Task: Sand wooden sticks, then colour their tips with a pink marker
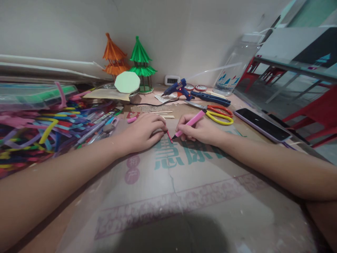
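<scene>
My right hand [202, 130] grips a pink marker pen [195, 118], its dark tip touching or just beside a thin pinkish-red stick [170, 136]. The far end of that stick is pinched in the fingertips of my left hand [142, 133], which rests palm down on the printed cardboard sheet [158, 193]. Just behind my left hand lies a pink pen cap [132, 119], partly covered. Several pale wooden sticks [168, 115] lie beyond my fingers. Scissors with one orange and one yellow handle [219, 119] lie behind my right hand.
Pipe cleaners [31, 137] in many colours pile up at left. Orange [113, 52] and green [140, 52] pagoda models stand at the wall. A blue glue gun [181, 88], pliers [210, 98], a clock [172, 80], a bottle [233, 66] and a phone [262, 123] sit behind and right.
</scene>
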